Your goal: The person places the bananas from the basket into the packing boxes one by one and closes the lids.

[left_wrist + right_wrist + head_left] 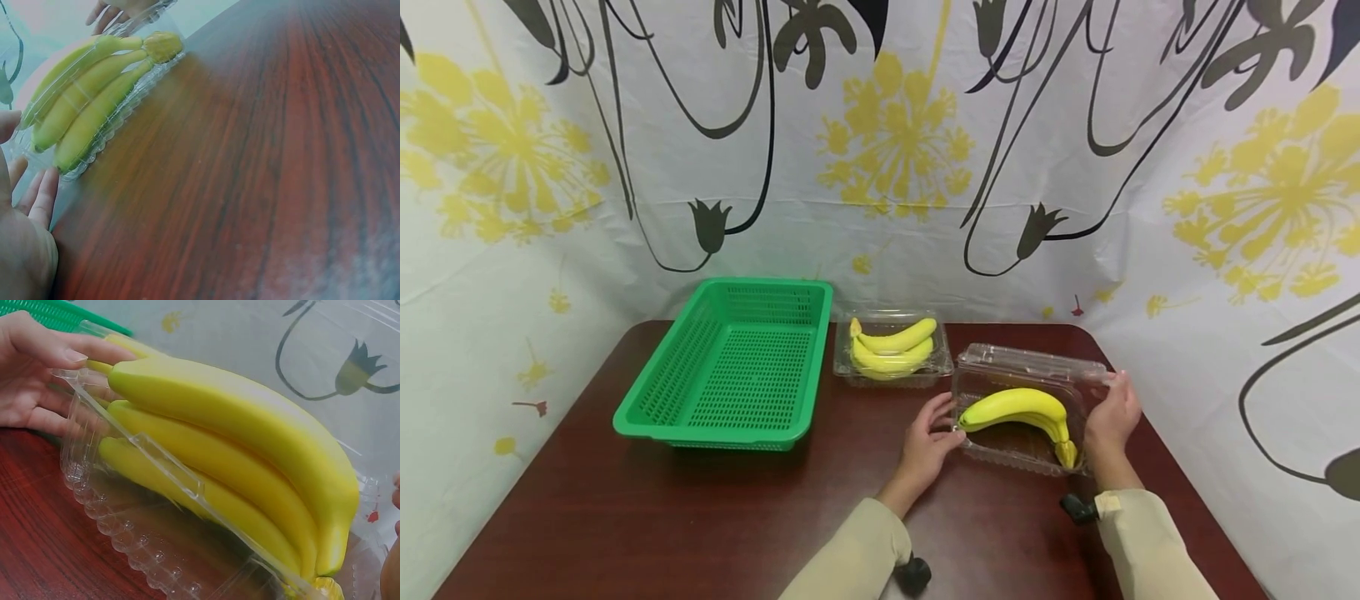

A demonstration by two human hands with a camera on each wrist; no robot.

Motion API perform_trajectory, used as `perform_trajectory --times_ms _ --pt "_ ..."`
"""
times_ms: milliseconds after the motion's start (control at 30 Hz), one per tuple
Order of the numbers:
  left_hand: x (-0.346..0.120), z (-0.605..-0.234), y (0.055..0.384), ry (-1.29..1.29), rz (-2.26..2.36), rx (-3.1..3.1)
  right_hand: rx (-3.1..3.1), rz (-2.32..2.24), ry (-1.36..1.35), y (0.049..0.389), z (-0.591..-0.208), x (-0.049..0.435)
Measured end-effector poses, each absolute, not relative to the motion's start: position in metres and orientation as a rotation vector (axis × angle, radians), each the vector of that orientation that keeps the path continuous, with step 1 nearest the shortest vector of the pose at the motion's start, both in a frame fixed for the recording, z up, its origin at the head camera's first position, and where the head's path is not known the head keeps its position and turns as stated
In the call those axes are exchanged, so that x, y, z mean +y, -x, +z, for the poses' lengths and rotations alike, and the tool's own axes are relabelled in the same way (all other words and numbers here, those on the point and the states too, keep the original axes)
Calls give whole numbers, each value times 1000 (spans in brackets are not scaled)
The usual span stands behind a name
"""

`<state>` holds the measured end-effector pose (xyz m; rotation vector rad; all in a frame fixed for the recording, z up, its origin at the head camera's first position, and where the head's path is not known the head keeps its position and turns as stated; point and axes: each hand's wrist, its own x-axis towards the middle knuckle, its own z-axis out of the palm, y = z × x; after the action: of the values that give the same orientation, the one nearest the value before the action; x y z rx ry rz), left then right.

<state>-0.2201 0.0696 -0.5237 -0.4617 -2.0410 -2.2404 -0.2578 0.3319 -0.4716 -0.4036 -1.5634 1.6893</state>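
Note:
A bunch of yellow bananas [1022, 408] lies in a clear plastic clamshell container [1007, 457], stem toward the right near corner. My left hand [925, 446] holds the container's left end, with the thumb at the rim and the fingers spread along the wall; they show through the plastic in the right wrist view. The container's lid [1037, 362] stands raised at the back. My right hand [1112, 421] grips the lid at its right end, fingertips on the edge. In the right wrist view, the bananas [237, 419] rise above the container's rim.
A green perforated basket [715, 433] stands at the left of the dark wooden table [662, 517]. Behind my left hand, another clear container [842, 367] holds bananas [891, 358]. A patterned cloth [880, 250] hangs close behind the table and along its sides.

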Motion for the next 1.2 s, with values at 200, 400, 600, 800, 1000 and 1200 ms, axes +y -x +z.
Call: perform_trajectory --times_ms 200,400,600,800,1000,1200 --pt "69 -525 221 438 -2315 -1998 -1530 1748 453 254 -468 334" --pt "70 -526 221 456 -2278 -2027 -1610 1785 394 252 -465 343" --pt "71 -529 220 542 -2163 -2006 -1677 1825 294 246 -470 355" --pt "71 -529 221 478 -2213 -1989 -1660 1968 222 237 -472 358" --pt "69 -528 224 420 -2319 -1958 -1813 1945 269 229 -477 361" --pt "64 -513 214 440 -2324 -1978 -2160 1756 112 218 -481 364"
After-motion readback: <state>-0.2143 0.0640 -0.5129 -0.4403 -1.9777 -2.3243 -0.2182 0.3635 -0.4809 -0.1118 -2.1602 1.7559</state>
